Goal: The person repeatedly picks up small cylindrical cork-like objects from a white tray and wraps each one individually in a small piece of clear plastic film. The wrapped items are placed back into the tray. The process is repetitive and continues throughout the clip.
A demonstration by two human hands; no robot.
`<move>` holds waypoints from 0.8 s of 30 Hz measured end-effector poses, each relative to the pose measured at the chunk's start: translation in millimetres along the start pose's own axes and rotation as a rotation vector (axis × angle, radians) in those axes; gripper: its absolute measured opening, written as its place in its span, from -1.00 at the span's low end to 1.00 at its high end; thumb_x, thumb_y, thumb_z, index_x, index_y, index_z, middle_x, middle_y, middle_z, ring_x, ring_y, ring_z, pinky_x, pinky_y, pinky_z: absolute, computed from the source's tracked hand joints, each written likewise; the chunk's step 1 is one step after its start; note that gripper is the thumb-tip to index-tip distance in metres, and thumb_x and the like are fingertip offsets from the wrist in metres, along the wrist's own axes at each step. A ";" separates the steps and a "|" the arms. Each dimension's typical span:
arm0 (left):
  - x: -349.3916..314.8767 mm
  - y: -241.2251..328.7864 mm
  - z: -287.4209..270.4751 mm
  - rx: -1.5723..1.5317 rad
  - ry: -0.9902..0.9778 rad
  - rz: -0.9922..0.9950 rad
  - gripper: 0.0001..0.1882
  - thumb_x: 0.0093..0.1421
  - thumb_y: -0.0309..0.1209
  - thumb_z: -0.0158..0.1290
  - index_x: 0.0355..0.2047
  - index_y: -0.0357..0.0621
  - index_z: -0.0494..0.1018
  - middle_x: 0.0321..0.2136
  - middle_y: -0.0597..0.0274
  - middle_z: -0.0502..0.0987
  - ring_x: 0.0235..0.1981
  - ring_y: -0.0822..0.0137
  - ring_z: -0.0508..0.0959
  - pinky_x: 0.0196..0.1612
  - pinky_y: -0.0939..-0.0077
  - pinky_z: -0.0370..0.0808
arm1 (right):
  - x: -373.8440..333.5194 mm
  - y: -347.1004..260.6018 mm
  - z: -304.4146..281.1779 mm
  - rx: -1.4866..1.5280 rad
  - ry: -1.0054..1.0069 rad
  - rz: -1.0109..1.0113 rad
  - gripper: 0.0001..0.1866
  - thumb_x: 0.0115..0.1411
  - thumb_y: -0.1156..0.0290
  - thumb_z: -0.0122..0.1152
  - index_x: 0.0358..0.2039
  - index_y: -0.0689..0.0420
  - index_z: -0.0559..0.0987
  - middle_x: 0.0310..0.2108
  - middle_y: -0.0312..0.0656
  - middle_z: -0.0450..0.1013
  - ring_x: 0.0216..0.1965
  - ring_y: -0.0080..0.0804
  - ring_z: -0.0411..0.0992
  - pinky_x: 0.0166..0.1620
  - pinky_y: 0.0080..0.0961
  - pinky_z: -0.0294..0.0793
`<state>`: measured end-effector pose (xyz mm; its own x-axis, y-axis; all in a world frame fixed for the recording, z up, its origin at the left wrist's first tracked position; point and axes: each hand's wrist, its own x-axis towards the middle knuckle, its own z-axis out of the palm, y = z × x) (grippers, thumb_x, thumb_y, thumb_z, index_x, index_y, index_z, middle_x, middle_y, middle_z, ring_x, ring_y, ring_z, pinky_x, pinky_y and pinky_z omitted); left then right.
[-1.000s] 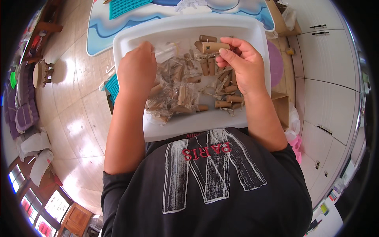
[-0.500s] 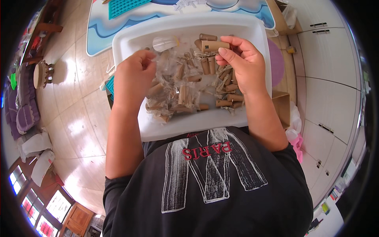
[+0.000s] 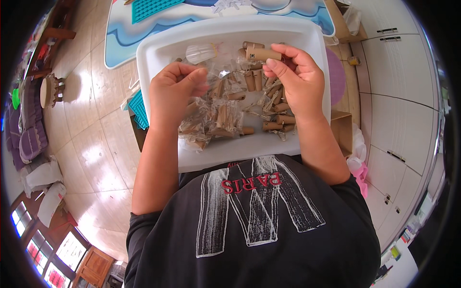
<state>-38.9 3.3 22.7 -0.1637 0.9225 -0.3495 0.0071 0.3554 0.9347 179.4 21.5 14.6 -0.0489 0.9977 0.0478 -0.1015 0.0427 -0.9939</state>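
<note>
In my right hand (image 3: 300, 79), thumb and fingers grip a light brown cylinder (image 3: 261, 54) with a small dark square mark near its left end. Thin string shows by the fingers. My left hand (image 3: 177, 89) is over the left part of a white plastic tub (image 3: 158, 45), its fingers curled together and slightly blurred; whatever they pinch cannot be made out. Below that hand lie several brown cylinders in clear plastic bags (image 3: 223, 115). Bare cylinders with strings (image 3: 283, 119) lie on the tub's right side. A bundle of clear plastic sleeves (image 3: 200, 54) rests at the back left.
Behind the tub is a blue-and-white patterned table (image 3: 168, 31) with a teal textured mat (image 3: 153, 9) and white strips (image 3: 231, 5). Cardboard boxes (image 3: 342, 129) and white cabinets (image 3: 401, 115) are at right. A small stool (image 3: 49, 92) stands on the tiled floor at left.
My left hand has moved to the right, toward the middle of the tub, and its fingers have curled in. The right hand keeps the cylinder, nearly still.
</note>
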 end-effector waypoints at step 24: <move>2.7 -10.3 21.8 -0.222 -0.621 -0.371 -0.65 0.11 -0.34 0.10 -0.17 -0.36 0.43 -0.32 0.19 0.53 -0.30 0.41 0.52 -0.23 0.59 0.44 | 2.1 4.1 -9.2 -0.185 -0.350 0.124 -0.80 0.06 0.51 0.21 -0.25 0.22 0.54 -0.37 -0.34 0.38 -0.38 -0.64 0.34 -0.31 -0.72 0.36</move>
<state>-17.9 5.5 10.7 0.4699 0.6866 -0.5547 -0.1492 0.6812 0.7167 188.0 24.2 9.7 -0.3872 0.9190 -0.0744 0.1054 -0.0361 -0.9938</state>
